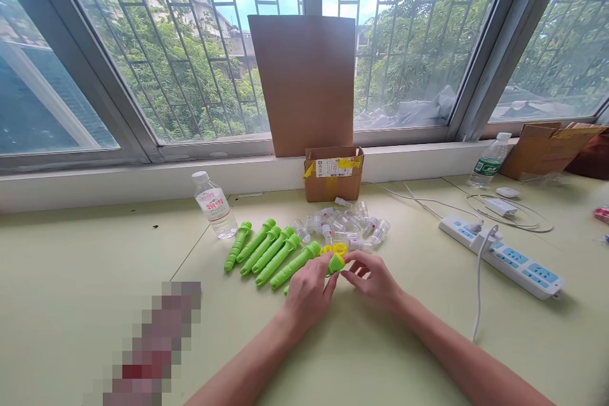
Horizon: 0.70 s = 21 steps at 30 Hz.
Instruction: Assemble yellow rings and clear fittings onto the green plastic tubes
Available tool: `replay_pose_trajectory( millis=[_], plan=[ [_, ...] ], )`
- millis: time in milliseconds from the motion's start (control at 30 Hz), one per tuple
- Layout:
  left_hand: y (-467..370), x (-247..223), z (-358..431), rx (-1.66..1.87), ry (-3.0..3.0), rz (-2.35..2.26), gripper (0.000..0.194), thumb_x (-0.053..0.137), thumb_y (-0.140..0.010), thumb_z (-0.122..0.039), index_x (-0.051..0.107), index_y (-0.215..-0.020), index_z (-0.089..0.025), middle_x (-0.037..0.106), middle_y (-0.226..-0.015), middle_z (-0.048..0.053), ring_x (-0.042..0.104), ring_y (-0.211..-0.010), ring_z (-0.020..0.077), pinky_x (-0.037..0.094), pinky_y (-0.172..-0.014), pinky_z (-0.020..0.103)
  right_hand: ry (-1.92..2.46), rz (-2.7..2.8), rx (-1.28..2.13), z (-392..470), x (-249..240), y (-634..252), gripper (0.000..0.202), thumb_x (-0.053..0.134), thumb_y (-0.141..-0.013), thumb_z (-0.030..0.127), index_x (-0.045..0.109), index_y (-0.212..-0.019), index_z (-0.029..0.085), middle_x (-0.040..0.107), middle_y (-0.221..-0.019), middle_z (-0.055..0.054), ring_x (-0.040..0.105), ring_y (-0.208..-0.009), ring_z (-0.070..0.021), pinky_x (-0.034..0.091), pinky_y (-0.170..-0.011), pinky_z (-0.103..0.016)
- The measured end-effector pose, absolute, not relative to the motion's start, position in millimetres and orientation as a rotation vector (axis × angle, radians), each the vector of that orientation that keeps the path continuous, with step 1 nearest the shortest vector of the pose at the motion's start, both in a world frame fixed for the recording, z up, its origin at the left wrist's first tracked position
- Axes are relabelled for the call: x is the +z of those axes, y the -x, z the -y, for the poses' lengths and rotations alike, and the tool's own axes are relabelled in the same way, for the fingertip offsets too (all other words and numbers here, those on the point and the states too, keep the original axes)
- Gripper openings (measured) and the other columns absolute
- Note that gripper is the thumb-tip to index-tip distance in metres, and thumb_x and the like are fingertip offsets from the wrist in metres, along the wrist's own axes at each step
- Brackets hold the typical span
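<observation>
My left hand [309, 287] is closed over a green plastic tube with a ribbed, threaded end [335, 264]. Most of that tube is hidden under the palm. Thumb and fingers of my right hand [373, 278] curl around the same threaded end, where a yellow edge shows. Just behind the fingertips lie yellow rings [339, 248]. To the left, several similar green tubes [278, 259] rest side by side, threaded ends pointing away from me. Small clear plastic bottles [352, 221], some with white parts, are heaped beyond my hands.
A small cardboard box [333, 188] stands at the back before an upright brown board [309, 85]. A water bottle [214, 206] is at the left, another [490, 162] at the far right. A white power strip [504, 257] with cables lies right. A pixelated patch covers the lower left.
</observation>
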<state>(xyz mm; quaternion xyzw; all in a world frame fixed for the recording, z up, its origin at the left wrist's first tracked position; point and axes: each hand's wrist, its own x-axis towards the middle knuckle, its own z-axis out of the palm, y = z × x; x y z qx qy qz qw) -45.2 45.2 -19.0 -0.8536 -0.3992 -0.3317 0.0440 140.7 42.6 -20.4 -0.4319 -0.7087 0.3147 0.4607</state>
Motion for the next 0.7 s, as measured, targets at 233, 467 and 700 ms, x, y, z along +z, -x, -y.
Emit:
replay_pose_trajectory(
  millis=[233,467,700],
  plan=[
    [45.4,-13.9,-44.9,-0.751,2.609,1.144,0.046,0.038,-0.093,-0.027,0.03,-0.138,-0.026,0.06,-0.097,0.008,0.061,-0.076,0.018,0.05,-0.061,0.028,1.039,1.771,0.718,-38.7,-13.7,-139.9,0.013,0.059,-0.081,0.03,0.063,-0.091,0.023,0.06,-0.11,-0.007,0.063,-0.071,-0.0139,0.055,-0.053,-0.026],
    [45.3,-12.0,-42.1,-0.688,2.618,1.139,0.043,0.035,-0.093,-0.024,0.033,-0.136,-0.026,0.056,-0.097,0.009,0.058,-0.072,0.0169,0.049,-0.06,0.027,1.016,1.788,0.715,-38.6,-10.6,-141.5,0.009,0.059,-0.08,0.03,0.062,-0.083,0.022,0.062,-0.105,-0.007,0.064,-0.079,-0.0173,0.056,-0.056,-0.029],
    [46.0,-11.1,-42.6,-0.757,2.679,1.131,0.043,0.034,-0.094,-0.026,0.032,-0.136,-0.024,0.056,-0.097,0.009,0.058,-0.074,0.017,0.049,-0.061,0.028,1.008,1.774,0.734,-39.4,-14.0,-141.2,0.022,0.062,-0.078,0.029,0.06,-0.099,0.024,0.062,-0.105,-0.007,0.063,-0.067,-0.0142,0.056,-0.054,-0.029]
  ],
)
